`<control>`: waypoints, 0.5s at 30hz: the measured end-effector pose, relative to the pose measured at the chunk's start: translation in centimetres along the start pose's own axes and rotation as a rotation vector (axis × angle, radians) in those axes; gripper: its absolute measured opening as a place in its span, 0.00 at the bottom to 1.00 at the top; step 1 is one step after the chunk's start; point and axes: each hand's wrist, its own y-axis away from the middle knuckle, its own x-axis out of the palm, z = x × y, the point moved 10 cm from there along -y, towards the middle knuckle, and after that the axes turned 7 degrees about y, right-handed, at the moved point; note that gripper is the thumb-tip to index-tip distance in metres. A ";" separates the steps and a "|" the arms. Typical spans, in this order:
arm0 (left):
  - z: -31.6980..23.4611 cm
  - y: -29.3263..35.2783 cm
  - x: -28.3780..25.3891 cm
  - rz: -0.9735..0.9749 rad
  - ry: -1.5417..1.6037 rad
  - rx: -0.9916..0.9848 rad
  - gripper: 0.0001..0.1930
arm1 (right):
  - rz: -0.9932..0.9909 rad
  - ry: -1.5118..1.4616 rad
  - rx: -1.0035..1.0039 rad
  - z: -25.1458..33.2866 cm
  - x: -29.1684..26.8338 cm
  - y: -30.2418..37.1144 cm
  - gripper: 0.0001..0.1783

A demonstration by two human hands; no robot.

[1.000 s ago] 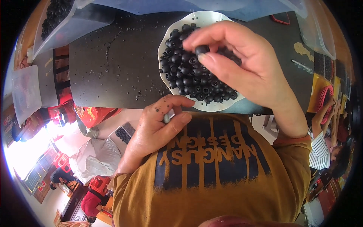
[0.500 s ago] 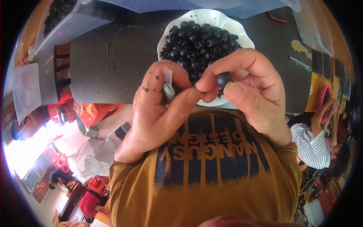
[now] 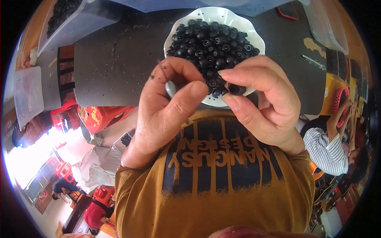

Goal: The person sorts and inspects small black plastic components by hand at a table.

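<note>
My left hand (image 3: 166, 105) is closed, thumb and index fingertip meeting above the plate's near side. A small tool with a rounded grey-green end (image 3: 170, 90) is tucked in that hand; the rest of it is hidden by the fingers. My right hand (image 3: 270, 103) curls round a small hollow black cap (image 3: 237, 89), its opening partly visible. The thumb and index fingertip of that hand are apart, and the cap sits just behind them. Under both hands stands a white scalloped plate (image 3: 258, 39), heaped with black caps (image 3: 206, 41). Dark specks cling to the left hand's knuckles.
A dark table (image 3: 119, 75) strewn with black crumbs bears the plate. Clear plastic bins (image 3: 67, 29) stand along the far edge. At the far right lie a red-edged phone (image 3: 287, 11) and a thin pale stick (image 3: 313, 61). A person in a striped sleeve (image 3: 325, 150) sits at right.
My hands have drawn apart from touching fingertips. The black cap has turned in my right hand, its rounded side giving way to its opening. The tool's pale flat part no longer shows clearly.
</note>
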 end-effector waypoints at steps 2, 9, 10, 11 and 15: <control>-0.6 0.8 0.4 0.029 -0.035 0.027 0.10 | 0.015 0.143 0.010 0.8 0.7 0.0 0.17; -2.7 3.0 0.1 0.151 -0.432 0.337 0.12 | 0.030 0.490 -0.124 3.4 5.4 0.2 0.22; -2.6 3.5 -0.6 0.118 -0.401 0.310 0.11 | 0.064 0.483 -0.122 3.3 6.2 0.3 0.23; -2.8 4.3 -1.6 0.063 -0.405 0.318 0.11 | 0.099 0.449 -0.148 3.6 7.2 0.3 0.23; -2.7 6.8 -5.8 -0.088 -0.262 0.342 0.07 | 0.193 0.320 -0.119 3.3 9.9 0.0 0.22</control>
